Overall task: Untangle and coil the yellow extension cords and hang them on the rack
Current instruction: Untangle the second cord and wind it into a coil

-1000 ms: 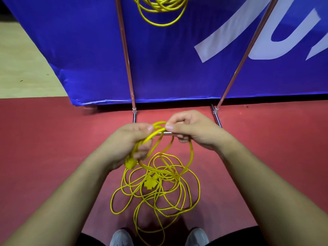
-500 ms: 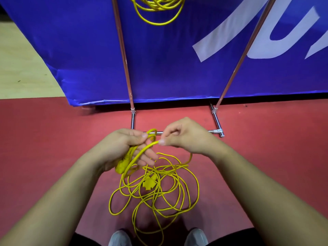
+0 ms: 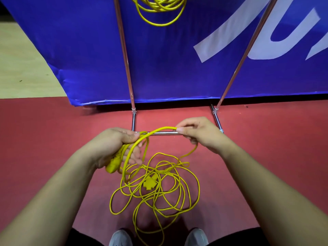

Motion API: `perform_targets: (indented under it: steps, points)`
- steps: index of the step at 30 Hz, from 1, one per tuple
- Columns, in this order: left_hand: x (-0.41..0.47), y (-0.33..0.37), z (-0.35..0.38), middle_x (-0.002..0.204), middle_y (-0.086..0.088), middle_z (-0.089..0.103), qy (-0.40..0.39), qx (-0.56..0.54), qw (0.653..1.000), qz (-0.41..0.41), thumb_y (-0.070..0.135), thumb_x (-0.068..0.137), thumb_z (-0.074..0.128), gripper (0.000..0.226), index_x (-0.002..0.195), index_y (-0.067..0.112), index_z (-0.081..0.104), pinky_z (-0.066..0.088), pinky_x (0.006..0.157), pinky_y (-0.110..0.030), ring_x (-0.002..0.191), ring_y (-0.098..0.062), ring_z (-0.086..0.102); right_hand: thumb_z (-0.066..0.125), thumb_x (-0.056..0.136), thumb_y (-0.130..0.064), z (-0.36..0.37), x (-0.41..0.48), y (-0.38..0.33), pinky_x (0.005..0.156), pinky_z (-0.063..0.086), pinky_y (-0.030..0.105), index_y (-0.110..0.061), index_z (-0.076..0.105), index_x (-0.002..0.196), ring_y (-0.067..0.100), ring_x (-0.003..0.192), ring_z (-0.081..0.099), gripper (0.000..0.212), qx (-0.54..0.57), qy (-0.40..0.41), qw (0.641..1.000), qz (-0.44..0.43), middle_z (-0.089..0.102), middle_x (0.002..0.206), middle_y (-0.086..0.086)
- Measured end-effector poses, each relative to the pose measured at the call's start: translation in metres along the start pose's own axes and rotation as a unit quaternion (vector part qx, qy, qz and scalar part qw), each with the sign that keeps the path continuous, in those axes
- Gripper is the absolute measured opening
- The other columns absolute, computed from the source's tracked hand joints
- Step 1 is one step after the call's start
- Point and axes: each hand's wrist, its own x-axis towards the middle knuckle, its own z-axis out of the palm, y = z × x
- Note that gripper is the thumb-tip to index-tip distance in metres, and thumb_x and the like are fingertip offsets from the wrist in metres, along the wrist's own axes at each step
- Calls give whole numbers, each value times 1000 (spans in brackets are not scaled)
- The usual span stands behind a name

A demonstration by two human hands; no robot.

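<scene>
A yellow extension cord [image 3: 156, 190] lies in a loose tangle on the red floor between my arms, its flat yellow socket block [image 3: 150, 183] in the middle of the heap. My left hand [image 3: 117, 146] grips one end of it, with the yellow plug [image 3: 112, 166] hanging below the palm and a loop over the fingers. My right hand [image 3: 197, 132] pinches the same cord further along, and the strand arches between the two hands. A second, coiled yellow cord [image 3: 159, 9] hangs on the metal rack [image 3: 124, 50] at the top.
The rack's chrome base bars [image 3: 164, 133] rest on the red floor just beyond my hands. Behind its two uprights hangs a blue banner [image 3: 177, 59] with white lettering. Pale wooden floor [image 3: 23, 68] shows at the left. My two shoes [image 3: 120, 238] are at the bottom edge.
My right hand has moved right and away from the left, drawing out a longer arch of cord between them. The left hand keeps its hold on the plug end.
</scene>
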Motion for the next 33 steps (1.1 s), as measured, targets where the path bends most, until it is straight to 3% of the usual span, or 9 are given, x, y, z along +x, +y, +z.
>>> perform_targets:
  steps: [4, 8, 11, 15, 19, 24, 26, 29, 33]
  points:
    - [0, 0, 8, 83, -36, 67, -30, -30, 999, -8, 14, 97, 44, 23, 91, -5, 56, 58, 57, -38, 69, -41, 71, 74, 83, -11, 13, -7, -34, 50, 33, 15, -8, 76, 83, -1, 47, 41, 4, -115, -42, 990, -66, 53, 49, -11]
    - [0, -2, 16, 61, -23, 62, -70, -36, 997, 24, 20, 87, 50, 27, 84, -5, 60, 47, 42, -25, 42, -27, 58, 75, 82, -16, 44, -11, -52, 52, 35, 20, -10, 74, 77, -1, 52, 40, 8, -155, -65, 977, -132, 53, 55, -9]
    - [-1, 3, 8, 46, -2, 35, -62, -127, 988, 63, 20, 87, 48, 23, 76, 1, 53, 23, 39, -18, 31, -11, 29, 73, 85, -21, 31, -3, -39, 56, 40, 24, -6, 68, 79, 7, 54, 48, 17, -120, -72, 986, -92, 56, 59, 1]
    - [2, 3, 2, 47, 0, 32, -33, -149, 986, 64, 20, 87, 48, 22, 75, 2, 52, 22, 38, -18, 32, -10, 26, 65, 92, -13, 6, 0, 3, 81, 47, 34, -8, 64, 88, 17, 77, 61, 6, -112, -152, 982, -19, 68, 78, 12]
    - [2, -2, 3, 56, -17, 57, -23, -19, 999, 13, 17, 91, 50, 24, 79, -3, 57, 43, 41, -23, 42, -27, 56, 62, 93, -10, 2, 2, 11, 61, 46, 29, -3, 70, 95, 17, 58, 52, 10, -75, -70, 995, -14, 56, 63, 3]
    - [1, -1, 8, 90, -35, 68, -43, -72, 996, -16, 15, 93, 46, 29, 103, -10, 57, 57, 55, -35, 67, -39, 71, 67, 90, -14, 12, -1, -21, 56, 38, 17, -7, 76, 99, -1, 52, 46, 15, -152, -37, 985, -77, 57, 51, -15]
    - [2, -3, 12, 88, -33, 68, -62, -60, 996, -12, 18, 88, 49, 31, 97, -9, 61, 55, 51, -32, 61, -37, 69, 67, 90, -18, 27, -6, -36, 65, 46, 25, -9, 76, 95, 0, 65, 56, 14, -219, -61, 965, -131, 70, 68, -7]
    - [4, -6, 11, 68, -23, 62, -77, -39, 996, 17, 19, 86, 50, 30, 86, -5, 67, 44, 44, -26, 44, -27, 56, 61, 92, -24, 45, -10, -49, 63, 37, 32, -14, 73, 86, 15, 64, 46, 17, -338, -59, 919, -195, 60, 65, 0]
    - [2, -1, 7, 52, -2, 32, -105, -119, 986, 53, 19, 91, 46, 26, 83, -1, 59, 22, 39, -19, 35, -9, 26, 66, 90, -32, 36, -7, -43, 56, 33, 28, -13, 66, 78, 9, 57, 40, 22, -283, -42, 942, -176, 49, 59, -5]
